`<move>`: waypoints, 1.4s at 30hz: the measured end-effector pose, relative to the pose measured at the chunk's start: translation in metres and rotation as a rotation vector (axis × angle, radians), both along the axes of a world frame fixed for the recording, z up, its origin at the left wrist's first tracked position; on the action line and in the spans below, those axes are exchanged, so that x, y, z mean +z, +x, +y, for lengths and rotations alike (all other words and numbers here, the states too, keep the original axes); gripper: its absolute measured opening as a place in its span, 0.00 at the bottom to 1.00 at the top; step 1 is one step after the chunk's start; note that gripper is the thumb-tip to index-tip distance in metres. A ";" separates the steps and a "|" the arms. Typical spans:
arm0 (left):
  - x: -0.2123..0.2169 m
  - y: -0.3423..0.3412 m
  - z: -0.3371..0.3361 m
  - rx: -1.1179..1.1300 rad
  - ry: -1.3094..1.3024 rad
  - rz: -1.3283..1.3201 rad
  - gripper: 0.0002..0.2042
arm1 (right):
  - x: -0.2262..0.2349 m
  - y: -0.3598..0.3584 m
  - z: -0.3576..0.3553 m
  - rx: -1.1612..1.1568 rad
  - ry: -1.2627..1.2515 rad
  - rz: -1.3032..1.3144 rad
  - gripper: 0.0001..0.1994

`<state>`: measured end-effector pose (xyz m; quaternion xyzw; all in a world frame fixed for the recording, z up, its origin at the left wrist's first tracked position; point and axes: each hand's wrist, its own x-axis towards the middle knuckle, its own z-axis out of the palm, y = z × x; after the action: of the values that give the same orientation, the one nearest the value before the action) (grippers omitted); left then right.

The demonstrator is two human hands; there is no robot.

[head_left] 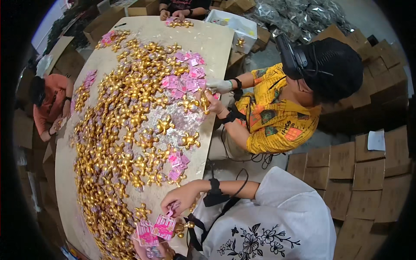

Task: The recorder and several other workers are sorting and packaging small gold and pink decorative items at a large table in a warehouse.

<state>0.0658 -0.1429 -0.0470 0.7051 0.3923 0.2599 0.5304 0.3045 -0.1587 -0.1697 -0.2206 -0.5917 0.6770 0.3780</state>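
My right hand (182, 199) is closed, its fingers pinching the top strap of a pink-and-white striped card (164, 226) that hangs below it. At the lower edge my left hand (161, 250) shows only in part, closed around a second pink card (146, 235); a shiny clear thing (152, 252) sits against its fingers. Beside my right forearm lies a gold bear-shaped figure (189, 225), partly hidden. A large heap of similar gold figures (117, 130) covers the table to the left of my hands.
The pale table (208, 39) has pink cards (184, 82) and clear wrappers (173, 125) on it. A co-worker in a yellow shirt (277, 112) handles figures beside me; others sit across and at the far end. Cardboard boxes (368, 173) and a white bin (234, 24) stand around.
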 end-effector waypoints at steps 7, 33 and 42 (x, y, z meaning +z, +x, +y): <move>-0.017 0.025 0.011 0.011 -0.233 0.157 0.31 | 0.024 0.036 0.007 0.192 -0.525 0.294 0.14; -0.050 0.122 0.105 -0.277 0.281 0.659 0.23 | 0.035 0.130 0.122 -1.562 0.209 -0.822 0.06; -0.178 0.039 0.068 -0.361 0.021 0.804 0.25 | -0.058 0.079 0.002 -0.099 -0.186 -1.193 0.10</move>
<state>0.1051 -0.0753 -0.2254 0.8127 0.4353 -0.1280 0.3655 0.3840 -0.1567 -0.2276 -0.6214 -0.6290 0.4671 -0.0089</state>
